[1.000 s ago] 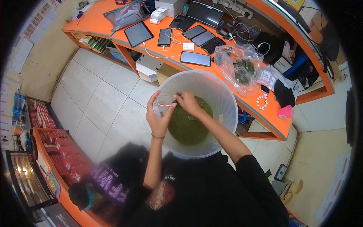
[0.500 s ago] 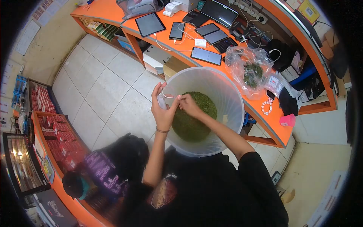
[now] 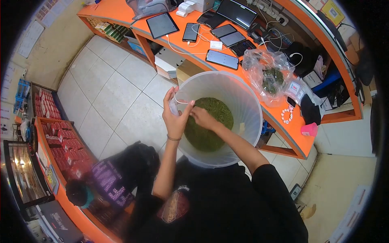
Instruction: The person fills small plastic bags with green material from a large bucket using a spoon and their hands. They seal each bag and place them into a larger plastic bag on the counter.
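Note:
A large translucent tub stands in front of me, with chopped green material at its bottom. Over the tub's left rim, my left hand holds a small clear plastic item, with a thin white strip or loop running from it to the thumb and forefinger. My right hand is above the green material, just right of my left thumb, its fingers drawn together. Whatever those fingers may hold is too small to make out.
Beyond the tub runs an orange counter with a tablet, phones, cables, a clear plastic bag and a pink cup. A person in dark clothing is at the lower left, beside shelves of red packs.
My right hand has dropped slightly and moved a little away from my left thumb. The white loop looks wider. My left hand has hardly moved.

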Tool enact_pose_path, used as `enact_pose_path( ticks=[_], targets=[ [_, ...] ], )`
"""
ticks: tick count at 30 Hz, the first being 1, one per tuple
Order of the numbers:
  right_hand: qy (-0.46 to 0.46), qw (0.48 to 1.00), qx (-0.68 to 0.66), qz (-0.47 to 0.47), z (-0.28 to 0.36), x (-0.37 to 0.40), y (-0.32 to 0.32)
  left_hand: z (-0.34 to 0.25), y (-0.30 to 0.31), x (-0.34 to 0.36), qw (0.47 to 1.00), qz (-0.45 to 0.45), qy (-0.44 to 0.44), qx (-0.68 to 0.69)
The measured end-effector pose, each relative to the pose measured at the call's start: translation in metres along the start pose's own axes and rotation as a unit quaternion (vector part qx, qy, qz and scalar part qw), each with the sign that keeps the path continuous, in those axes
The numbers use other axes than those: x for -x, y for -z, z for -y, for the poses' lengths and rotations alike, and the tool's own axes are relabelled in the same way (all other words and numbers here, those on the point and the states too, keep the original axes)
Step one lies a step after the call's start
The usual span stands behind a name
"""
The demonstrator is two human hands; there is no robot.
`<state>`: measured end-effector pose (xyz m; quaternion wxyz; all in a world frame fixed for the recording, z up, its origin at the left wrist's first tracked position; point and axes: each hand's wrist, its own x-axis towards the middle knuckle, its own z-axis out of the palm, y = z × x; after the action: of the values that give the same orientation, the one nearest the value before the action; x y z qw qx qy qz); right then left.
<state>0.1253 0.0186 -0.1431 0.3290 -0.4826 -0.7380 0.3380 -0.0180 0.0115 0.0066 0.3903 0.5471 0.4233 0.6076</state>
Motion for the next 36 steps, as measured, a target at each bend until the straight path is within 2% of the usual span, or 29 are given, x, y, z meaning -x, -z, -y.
enact_pose_path(
  ticks=[1,3,4,6,8,10,11,13,17,19,20,22,24,26,27,29,30,31,32,33,35,36],
  targets=[
    [0.000,1.000,-0.001,-0.001,-0.001,0.008,-0.009,0.002,0.000,0.000,1.000,0.001,0.000,-0.001],
    [-0.020,0.974,0.035,0.222,-0.001,0.020,-0.026,0.006,0.000,-0.001,1.000,0.002,-0.009,-0.012],
    [-0.018,0.974,0.034,0.221,0.016,0.023,-0.021,0.006,0.001,-0.001,1.000,0.002,-0.011,-0.013],
    [-0.036,0.950,0.010,0.311,0.045,0.029,-0.007,0.005,0.001,-0.001,1.000,0.001,0.009,0.002],
    [-0.022,0.952,0.015,0.304,0.049,0.027,0.004,0.006,0.001,-0.001,1.000,0.000,0.000,-0.015],
    [-0.164,0.939,-0.151,0.261,0.053,0.020,0.036,0.008,0.002,0.000,1.000,0.004,-0.008,-0.028],
    [-0.166,0.940,-0.150,0.259,0.046,0.022,0.044,0.010,0.003,0.000,0.999,0.003,-0.014,-0.037],
    [-0.197,0.880,-0.399,0.164,0.034,0.028,0.063,0.009,0.001,0.000,0.999,0.005,-0.020,-0.044],
    [-0.248,0.852,-0.441,0.133,0.058,0.041,0.120,0.004,0.001,0.001,1.000,0.009,0.002,-0.019],
    [-0.273,0.827,-0.485,0.081,0.063,0.050,0.143,0.006,0.001,0.002,1.000,0.011,0.001,-0.016],
    [-0.272,0.827,-0.485,0.080,0.064,0.056,0.151,0.007,0.002,0.002,0.999,0.015,-0.003,-0.042],
    [-0.252,0.832,-0.495,-0.016,0.070,0.067,0.165,0.006,0.003,0.001,0.998,0.022,-0.008,-0.066],
    [-0.260,0.832,-0.488,-0.040,0.078,0.080,0.174,0.003,0.001,0.003,0.989,0.027,-0.018,-0.146],
    [-0.273,0.818,-0.487,-0.138,0.083,0.091,0.178,-0.001,-0.004,0.005,0.989,0.042,-0.005,-0.140],
    [-0.271,0.817,-0.489,-0.141,0.088,0.096,0.179,-0.003,-0.005,0.006,0.989,0.053,0.011,-0.135],
    [-0.224,0.822,-0.466,-0.240,0.102,0.104,0.183,-0.007,-0.007,0.007,0.978,0.094,-0.004,-0.189],
    [-0.223,0.821,-0.466,-0.241,0.112,0.106,0.185,-0.008,-0.008,0.007,0.961,0.132,-0.016,-0.241],
    [-0.193,0.824,-0.434,-0.307,0.125,0.107,0.185,-0.004,-0.008,0.006,0.961,0.133,-0.018,-0.241],
    [-0.163,0.822,-0.400,-0.372,0.136,0.106,0.184,0.004,-0.006,0.006,0.954,0.149,-0.061,-0.253],
    [-0.162,0.821,-0.400,-0.374,0.145,0.105,0.183,0.009,-0.005,0.006,0.944,0.166,-0.103,-0.264],
    [-0.096,0.836,-0.306,-0.445,0.162,0.101,0.176,0.010,-0.007,0.007,0.946,0.173,-0.102,-0.255],
    [-0.097,0.835,-0.307,-0.447,0.169,0.098,0.170,0.010,-0.008,0.008,0.948,0.177,-0.099,-0.246]
  ],
)
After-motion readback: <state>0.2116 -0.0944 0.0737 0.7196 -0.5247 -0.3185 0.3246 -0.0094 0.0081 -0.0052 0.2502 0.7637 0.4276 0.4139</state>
